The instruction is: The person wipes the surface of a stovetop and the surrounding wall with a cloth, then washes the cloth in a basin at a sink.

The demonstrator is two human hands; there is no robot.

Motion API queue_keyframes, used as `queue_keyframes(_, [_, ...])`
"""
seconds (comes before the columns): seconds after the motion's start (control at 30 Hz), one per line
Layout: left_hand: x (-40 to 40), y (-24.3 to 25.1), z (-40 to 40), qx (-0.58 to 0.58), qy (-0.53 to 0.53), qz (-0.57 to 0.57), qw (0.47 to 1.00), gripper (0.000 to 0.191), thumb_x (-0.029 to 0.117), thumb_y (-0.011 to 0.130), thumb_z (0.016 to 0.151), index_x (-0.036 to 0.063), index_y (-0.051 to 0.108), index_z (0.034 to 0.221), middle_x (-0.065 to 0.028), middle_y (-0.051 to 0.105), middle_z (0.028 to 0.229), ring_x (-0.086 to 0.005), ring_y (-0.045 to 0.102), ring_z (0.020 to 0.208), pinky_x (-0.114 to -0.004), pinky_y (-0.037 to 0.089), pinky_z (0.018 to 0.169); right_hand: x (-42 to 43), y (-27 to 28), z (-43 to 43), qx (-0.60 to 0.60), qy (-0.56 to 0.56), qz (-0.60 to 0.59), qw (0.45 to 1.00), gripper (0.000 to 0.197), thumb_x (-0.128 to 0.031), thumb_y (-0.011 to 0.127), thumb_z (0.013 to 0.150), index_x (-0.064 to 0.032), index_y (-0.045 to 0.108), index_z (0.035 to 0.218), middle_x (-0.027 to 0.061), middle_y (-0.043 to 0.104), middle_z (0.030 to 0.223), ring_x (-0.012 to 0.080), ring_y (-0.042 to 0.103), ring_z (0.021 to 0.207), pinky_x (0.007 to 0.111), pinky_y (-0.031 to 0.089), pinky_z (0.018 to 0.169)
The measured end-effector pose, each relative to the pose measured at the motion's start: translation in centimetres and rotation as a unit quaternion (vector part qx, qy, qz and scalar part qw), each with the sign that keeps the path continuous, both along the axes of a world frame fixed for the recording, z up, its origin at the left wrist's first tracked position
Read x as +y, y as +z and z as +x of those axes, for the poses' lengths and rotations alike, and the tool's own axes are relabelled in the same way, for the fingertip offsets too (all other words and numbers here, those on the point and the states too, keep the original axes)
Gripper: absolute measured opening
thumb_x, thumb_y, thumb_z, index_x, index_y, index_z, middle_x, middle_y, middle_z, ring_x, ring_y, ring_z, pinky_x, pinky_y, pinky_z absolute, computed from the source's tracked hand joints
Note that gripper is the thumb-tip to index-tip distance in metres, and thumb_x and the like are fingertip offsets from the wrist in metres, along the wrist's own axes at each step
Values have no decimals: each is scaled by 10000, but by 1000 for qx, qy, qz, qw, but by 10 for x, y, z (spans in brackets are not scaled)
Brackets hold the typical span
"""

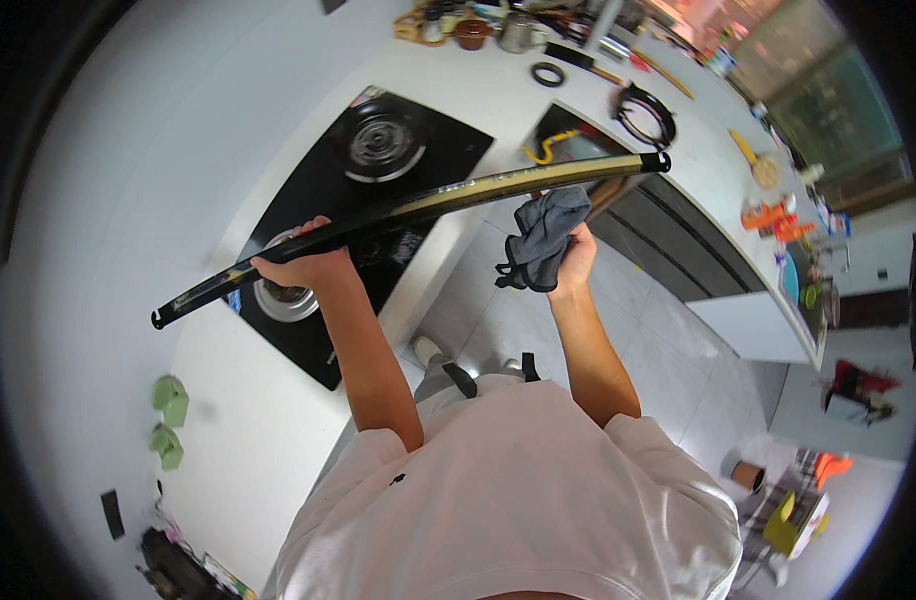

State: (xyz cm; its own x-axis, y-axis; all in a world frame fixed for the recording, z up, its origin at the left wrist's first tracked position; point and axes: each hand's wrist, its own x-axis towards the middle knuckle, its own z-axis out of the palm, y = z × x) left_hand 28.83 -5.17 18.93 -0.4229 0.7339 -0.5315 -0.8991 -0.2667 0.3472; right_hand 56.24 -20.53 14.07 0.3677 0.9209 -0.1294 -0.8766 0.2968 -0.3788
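Observation:
My left hand (308,271) grips a long, narrow black trough-like strip (495,184) near its left part. The strip slants across the view above a black glass gas hob (300,202), and a yellowish band shows along its right half. Each end has a black cap with a small notch. In my right hand (576,261) is a bunched dark grey cloth (548,232) with black edging. The cloth is just below the right half of the strip; whether they touch, I cannot tell. Part of the near burner (285,304) is hidden by my left hand and the strip.
Black rings (548,74) and a round black pan support (645,112) lie on the white counter (495,90). A metal jug (519,34) and a brown pot (472,34) stand behind. Two green holders (170,401) are at left. Grey tiles (488,322) cover the floor.

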Motion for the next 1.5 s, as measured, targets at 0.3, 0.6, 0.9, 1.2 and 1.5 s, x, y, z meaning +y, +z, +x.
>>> queue_keyframes(0.3, [-137,-23,191,-24,-186,34,982,567,666,509,861,129,342,790,-36,369,620,-219,416,539,-351,444,593,-201,-12,125,-30,-136,80,987,240,-172,472,816,-33,583,977,113,611,989,288,575,911,392,503,802])
queue_keyframes(0.6, [-294,-57,374,-37,-393,24,919,642,676,554,826,54,398,813,-81,436,716,-258,466,634,-371,482,657,-410,-8,241,20,-392,-52,918,290,-230,443,885,-31,597,1029,108,635,1025,272,607,929,403,518,811])
queue_keyframes(0.9, [-385,-57,537,-30,-500,49,864,621,666,593,826,64,443,816,-57,467,686,-232,497,627,-374,493,646,-517,-23,345,15,-470,-12,882,387,-357,458,949,-41,597,1123,88,636,1093,258,603,995,386,501,869])
queue_keyframes(1.2, [-447,-54,717,-10,-520,67,851,519,615,615,875,118,469,833,-34,488,695,-191,491,636,-374,482,662,-590,-39,505,18,-492,-80,867,383,-377,519,925,-70,596,1139,82,649,1088,257,618,986,402,515,867])
queue_keyframes(1.5, [-523,-71,867,-65,-554,62,828,545,642,606,865,129,459,750,-55,479,655,-233,495,615,-398,471,658,-698,-51,655,-29,-413,-49,909,324,-350,529,920,-101,605,1112,74,650,1063,241,615,947,413,513,789])
